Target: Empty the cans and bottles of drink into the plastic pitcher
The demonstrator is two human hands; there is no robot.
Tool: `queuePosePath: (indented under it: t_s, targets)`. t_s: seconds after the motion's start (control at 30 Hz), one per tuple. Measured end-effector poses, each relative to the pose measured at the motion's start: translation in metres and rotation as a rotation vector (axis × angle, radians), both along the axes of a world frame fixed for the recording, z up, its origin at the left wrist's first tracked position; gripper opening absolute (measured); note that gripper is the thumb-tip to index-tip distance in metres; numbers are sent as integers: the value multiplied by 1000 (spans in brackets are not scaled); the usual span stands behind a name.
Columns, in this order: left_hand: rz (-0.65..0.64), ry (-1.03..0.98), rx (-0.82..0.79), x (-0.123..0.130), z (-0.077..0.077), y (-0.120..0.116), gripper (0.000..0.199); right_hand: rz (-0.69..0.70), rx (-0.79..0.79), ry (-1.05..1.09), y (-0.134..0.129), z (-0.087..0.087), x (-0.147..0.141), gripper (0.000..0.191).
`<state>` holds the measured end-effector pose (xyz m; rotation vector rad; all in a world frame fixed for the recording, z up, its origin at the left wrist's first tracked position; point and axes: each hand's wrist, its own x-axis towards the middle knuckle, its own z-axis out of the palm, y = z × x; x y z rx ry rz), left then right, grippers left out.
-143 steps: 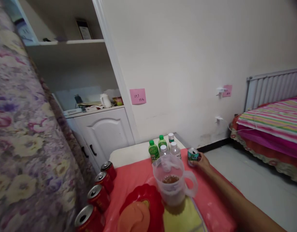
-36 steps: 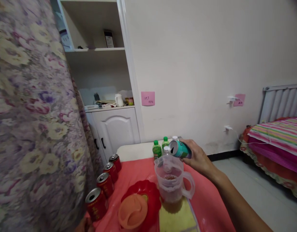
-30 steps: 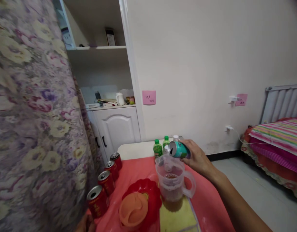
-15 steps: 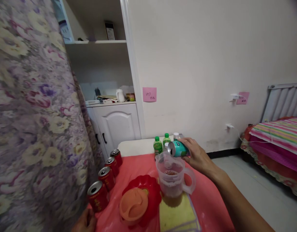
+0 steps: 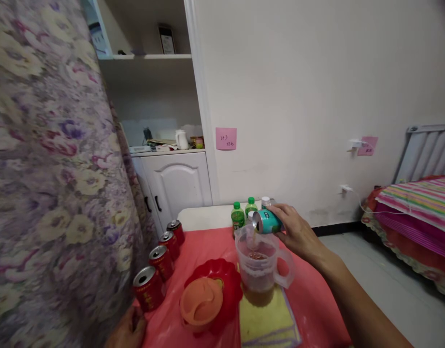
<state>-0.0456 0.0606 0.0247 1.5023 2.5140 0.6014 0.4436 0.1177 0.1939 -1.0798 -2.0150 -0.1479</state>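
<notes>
My right hand [image 5: 293, 232] is wrapped round a teal drink can [image 5: 268, 221], tipped on its side with its opening facing left. A thin stream falls from the can into a clear plastic pitcher [image 5: 258, 275], which holds some brownish liquid with bubbles. The pitcher stands on a yellow mat [image 5: 267, 319], its handle to the right. At the lower left my left hand [image 5: 130, 328] rests on the table with its fingers curled in, just below the nearest red can [image 5: 150, 290]; nothing shows in it.
More opened red cans [image 5: 161, 263] form a row along the table's left side. An orange divided bowl [image 5: 201, 302] sits on a scalloped red plate [image 5: 231, 290]. Green-capped bottles [image 5: 237, 217] and white-capped ones stand behind the pitcher. A floral curtain [image 5: 55, 169] hangs at left.
Liquid now runs from the teal can, where no clear stream showed before. The can has tilted slightly further. My left hand stays put, and the view has shifted slightly.
</notes>
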Motion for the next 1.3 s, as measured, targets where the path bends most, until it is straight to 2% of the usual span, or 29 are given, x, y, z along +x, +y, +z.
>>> queuePosePath:
  t_s: [0.33, 0.63, 0.93, 1.3]
  targets:
    - [-13, 1, -49, 6, 8, -3, 30, -19, -7, -34, -4, 6, 2, 65]
    - [-20, 22, -36, 2, 1, 1, 32, -40, 29, -68, -1, 5, 8, 67]
    - [-26, -7, -32, 7, 8, -2, 27, -60, 33, -83, -5, 9, 9, 70]
    - [-20, 16, -16, 5, 2, -1, 25, -86, 39, -97, -8, 13, 9, 66]
